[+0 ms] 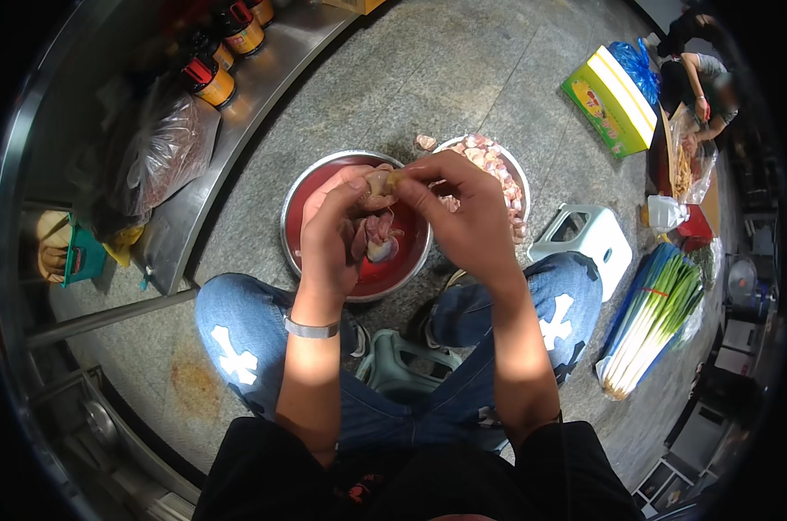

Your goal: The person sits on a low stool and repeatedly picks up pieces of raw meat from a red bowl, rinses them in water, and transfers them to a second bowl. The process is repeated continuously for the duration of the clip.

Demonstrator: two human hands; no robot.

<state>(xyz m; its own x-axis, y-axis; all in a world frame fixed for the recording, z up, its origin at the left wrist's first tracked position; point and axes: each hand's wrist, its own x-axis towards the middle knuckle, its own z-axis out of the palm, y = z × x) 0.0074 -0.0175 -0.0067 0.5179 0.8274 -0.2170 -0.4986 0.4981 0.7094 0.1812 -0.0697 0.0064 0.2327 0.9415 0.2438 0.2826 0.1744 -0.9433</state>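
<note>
My left hand (331, 228) holds a raw poultry gizzard (378, 189) above a steel bowl (289, 195) with red liquid in it. The thumb and forefinger of my right hand (468, 215) pinch a yellowish bit at the gizzard's right side. More raw gizzard pieces (377, 238) show just below, beside my left palm; whether they rest in the bowl or against the hand I cannot tell. Behind my right hand stands a second steel bowl (527, 189), heaped with pale pink gizzards (484, 153). One loose piece (426, 142) lies at that bowl's upper left.
A pale plastic stool (611, 241) stands at the right, near bundled scallions (654, 319) and a green-yellow carton (611, 104). On the left, a steel shelf (263, 91) bears bottles and a plastic bag of meat (172, 150). Another person (699, 84) works at the upper right.
</note>
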